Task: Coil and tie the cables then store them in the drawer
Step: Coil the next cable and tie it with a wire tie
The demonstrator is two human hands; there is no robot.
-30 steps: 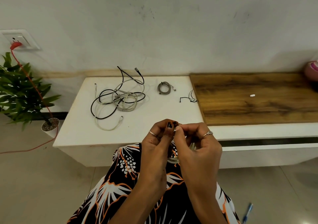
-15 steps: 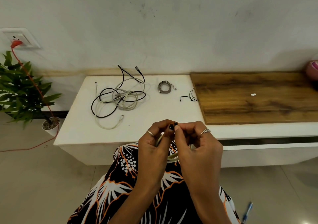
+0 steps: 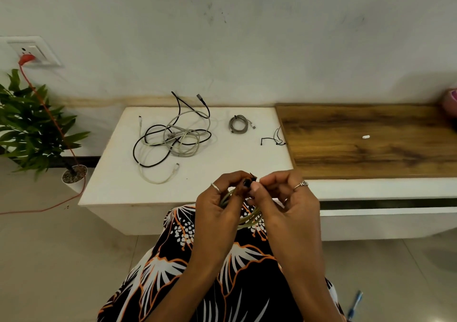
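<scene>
White wall [image 3: 247,37], pale tiled floor [image 3: 49,259]

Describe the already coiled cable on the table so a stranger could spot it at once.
Find the white tabletop left of the brown wooden panel. Near its back edge, right of the loose tangle of black and white cables, lies a small grey cable wound into a tight ring: the only neat, bound bundle there.

A home room, by the look of it: a low white tabletop [image 3: 148,193] runs along a plain white wall [image 3: 247,37], with a wood panel [image 3: 371,143] set in it. There's a potted plant [image 3: 32,128] on the tiled floor [image 3: 49,259], a wall socket [image 3: 32,52] with an orange cord [image 3: 49,113] plugged in, and loose cables [image 3: 170,138] on the tabletop.
</scene>
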